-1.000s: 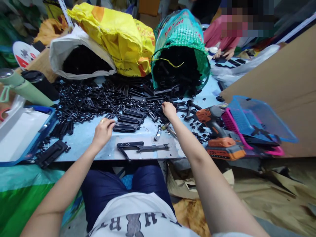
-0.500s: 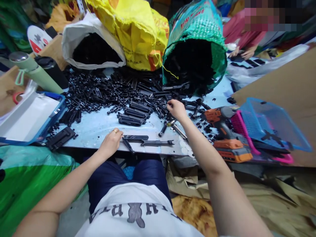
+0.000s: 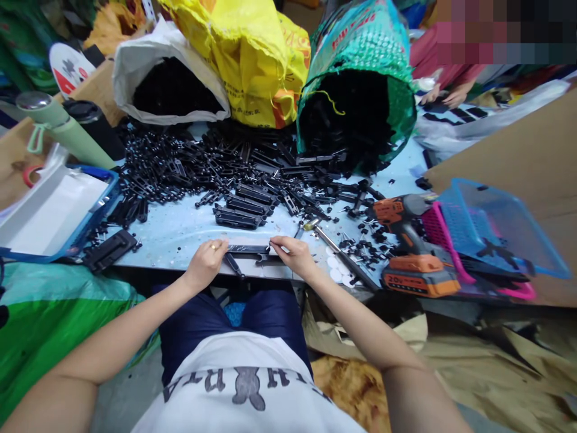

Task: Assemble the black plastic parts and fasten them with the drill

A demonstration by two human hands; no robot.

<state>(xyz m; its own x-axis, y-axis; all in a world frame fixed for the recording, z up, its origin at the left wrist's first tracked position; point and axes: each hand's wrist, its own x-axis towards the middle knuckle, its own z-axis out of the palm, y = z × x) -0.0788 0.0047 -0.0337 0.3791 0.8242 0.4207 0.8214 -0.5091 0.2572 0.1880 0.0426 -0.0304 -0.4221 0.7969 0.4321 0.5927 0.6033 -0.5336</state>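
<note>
My left hand [image 3: 206, 262], a ring on one finger, is closed on the left end of a black hinged plastic bar [image 3: 247, 249] near the table's front edge. A second black arm [image 3: 234, 266] angles down from that end. At the bar's right end, my right hand [image 3: 293, 254] is closed in a pinch; whatever lies between its fingertips is too small to make out. A black piece with a forked end [image 3: 264, 260] lies just below the bar, partly hidden by my right hand. Several similar black bars [image 3: 241, 216] are lined up behind it.
Loose black parts [image 3: 180, 162] are heaped before a white sack [image 3: 121, 84], a yellow sack [image 3: 256, 60] and a green sack [image 3: 412, 114]. A hammer [image 3: 338, 249], cordless drill [image 3: 419, 273] and blue basket [image 3: 500, 222] are at right. Another person's hands [image 3: 457, 96] work at the back right.
My right hand has come from the edge of the parts heap, down and left, to the right end of the bar. My left hand stays on the bar's left end.
</note>
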